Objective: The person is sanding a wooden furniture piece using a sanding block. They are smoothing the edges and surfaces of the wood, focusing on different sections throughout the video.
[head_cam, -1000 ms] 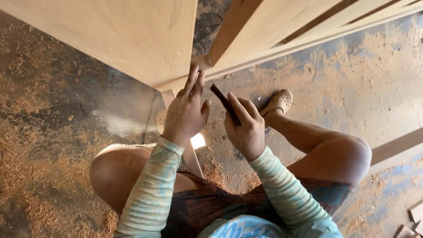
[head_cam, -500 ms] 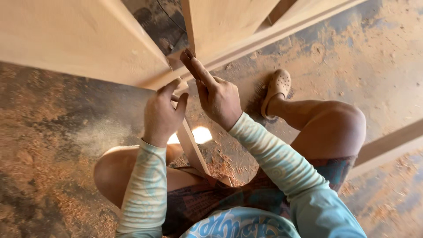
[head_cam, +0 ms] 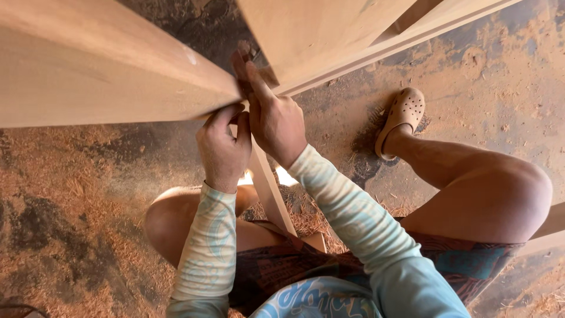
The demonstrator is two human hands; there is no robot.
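Two hands meet at the wooden panel's (head_cam: 88, 70) lower corner: left hand (head_cam: 223, 147) pinches its edge, right hand (head_cam: 273, 118) grips a dark tool (head_cam: 240, 62) against the joint; work looks unfinished.

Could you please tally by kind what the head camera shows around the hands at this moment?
Hands: 2, the left hand and the right hand
Large wooden panels: 2, and
Narrow wooden strip: 1
Beige clog: 1
Total: 6
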